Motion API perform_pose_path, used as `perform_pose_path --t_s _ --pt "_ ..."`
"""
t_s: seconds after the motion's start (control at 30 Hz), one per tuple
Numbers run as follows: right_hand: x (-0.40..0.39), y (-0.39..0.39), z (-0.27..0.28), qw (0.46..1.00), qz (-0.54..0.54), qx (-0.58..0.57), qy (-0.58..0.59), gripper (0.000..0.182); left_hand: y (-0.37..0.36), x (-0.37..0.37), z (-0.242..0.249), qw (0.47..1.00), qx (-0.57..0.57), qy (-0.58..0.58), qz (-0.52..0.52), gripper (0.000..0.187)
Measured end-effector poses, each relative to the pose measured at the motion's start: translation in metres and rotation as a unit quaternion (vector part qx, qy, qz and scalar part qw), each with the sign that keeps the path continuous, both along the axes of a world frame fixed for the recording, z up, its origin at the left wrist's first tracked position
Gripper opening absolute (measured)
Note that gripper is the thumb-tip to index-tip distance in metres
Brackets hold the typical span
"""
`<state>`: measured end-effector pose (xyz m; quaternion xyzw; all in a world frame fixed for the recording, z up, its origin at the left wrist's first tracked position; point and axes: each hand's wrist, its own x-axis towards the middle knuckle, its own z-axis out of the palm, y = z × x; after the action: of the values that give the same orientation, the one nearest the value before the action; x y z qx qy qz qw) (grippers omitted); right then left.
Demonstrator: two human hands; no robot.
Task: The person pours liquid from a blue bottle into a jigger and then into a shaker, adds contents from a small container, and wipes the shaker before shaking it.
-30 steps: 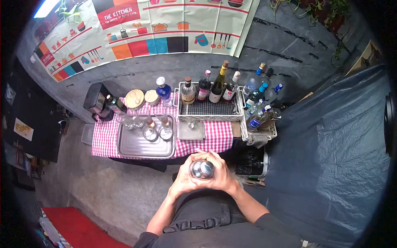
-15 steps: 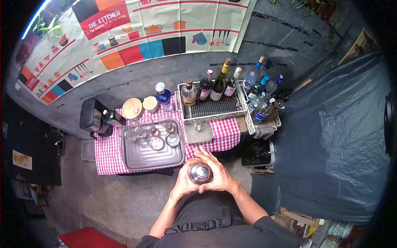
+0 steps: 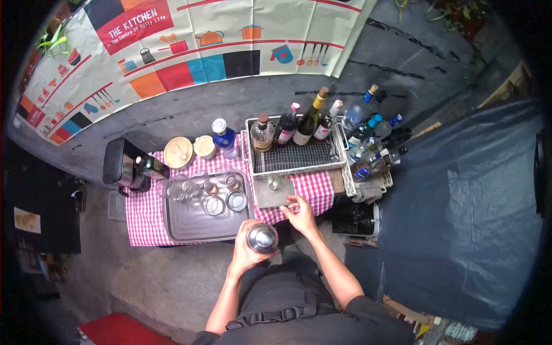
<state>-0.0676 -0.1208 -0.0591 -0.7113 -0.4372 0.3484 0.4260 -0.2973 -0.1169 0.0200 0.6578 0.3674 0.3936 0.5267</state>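
A shiny metal cocktail shaker, seen from above its domed top, is gripped in my left hand in front of my body. My right hand is off the shaker with its fingers apart, near the front edge of a grey slab on the table. On that slab stands a small clear glass, a little beyond my right fingertips. Left of the slab, a grey metal tray holds several clear glasses.
The checked tablecloth covers the table. Behind the slab, a white wire basket carries several bottles, with more bottles crowded in another basket to its right. A blue bottle, wooden-lidded jars and a black appliance line the back left.
My right hand has let go of the shaker and moved forward and right toward the slab. The shaker, now only in my left hand, has shifted slightly left. My view has tilted a little.
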Motion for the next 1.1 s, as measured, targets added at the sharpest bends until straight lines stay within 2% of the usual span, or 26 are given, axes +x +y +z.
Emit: perform_pose_path --t_s 0.03,0.1,0.2,0.33,0.47,0.6,0.63,0.77,0.87,0.97,1.1 --pt "0.005 0.013 -0.025 1.000 0.009 -0.001 0.004 0.045 0.003 0.002 -0.003 1.000 0.006 0.009 0.008 0.089" --pt "0.010 0.037 -0.070 0.988 0.012 0.024 -0.153 0.061 0.007 0.009 -0.002 0.999 -0.017 0.015 0.028 0.090" --pt "0.008 0.065 -0.103 0.985 0.007 0.020 -0.172 0.070 0.017 0.019 -0.005 0.998 -0.037 0.021 0.054 0.092" --pt "0.003 0.088 -0.089 0.976 0.027 -0.027 -0.213 0.073 0.033 0.031 -0.015 0.996 0.002 0.041 0.073 0.094" --pt "0.007 0.098 -0.083 0.977 0.048 -0.031 -0.208 0.057 0.040 0.048 -0.017 0.993 -0.042 0.032 0.102 0.093" --pt "0.016 0.089 -0.057 0.978 0.091 0.015 -0.189 0.053 0.045 0.061 -0.021 0.993 -0.023 0.025 0.110 0.089" --pt "0.019 0.088 -0.044 0.977 0.101 0.073 -0.172 0.052 0.044 0.063 -0.023 0.993 -0.025 0.023 0.112 0.090" --pt "0.035 0.119 0.001 0.973 0.138 0.073 -0.169 0.053 0.043 0.070 -0.033 0.991 -0.049 0.026 0.124 0.091" --pt "0.047 0.163 -0.015 0.975 0.129 0.079 -0.164 0.050 0.045 0.073 -0.036 0.990 -0.039 0.030 0.131 0.091" --pt "0.056 0.197 -0.042 0.961 0.206 0.070 -0.168 0.052 0.043 0.076 -0.034 0.988 -0.042 0.036 0.143 0.090" --pt "0.053 0.216 -0.068 0.955 0.236 0.040 -0.175 0.055 0.043 0.078 -0.037 0.987 -0.044 0.030 0.150 0.090"
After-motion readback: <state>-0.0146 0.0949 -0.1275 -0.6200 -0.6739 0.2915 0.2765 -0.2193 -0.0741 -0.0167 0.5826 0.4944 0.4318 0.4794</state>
